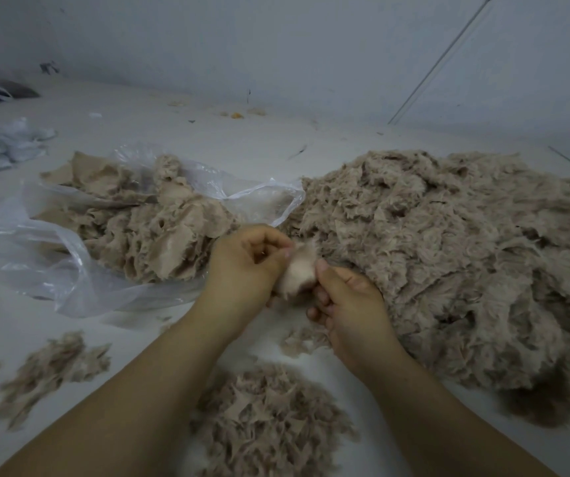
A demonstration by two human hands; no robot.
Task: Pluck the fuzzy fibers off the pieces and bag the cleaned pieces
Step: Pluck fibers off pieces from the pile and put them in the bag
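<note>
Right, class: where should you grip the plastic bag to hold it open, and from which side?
Grip the loose front rim of the bag, coming from the near left. That edge stands up, free of the pieces inside, and the mouth faces the hands.

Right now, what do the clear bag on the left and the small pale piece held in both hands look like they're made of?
The clear crinkled bag looks like thin plastic film: see-through, glossy, creased with bright highlights. The small pale beige piece, pinched between the left hand and right hand, looks like soft plush fabric or faux fur, matte with fuzzy fibers at its edges; the exact fiber can't be told.
</note>
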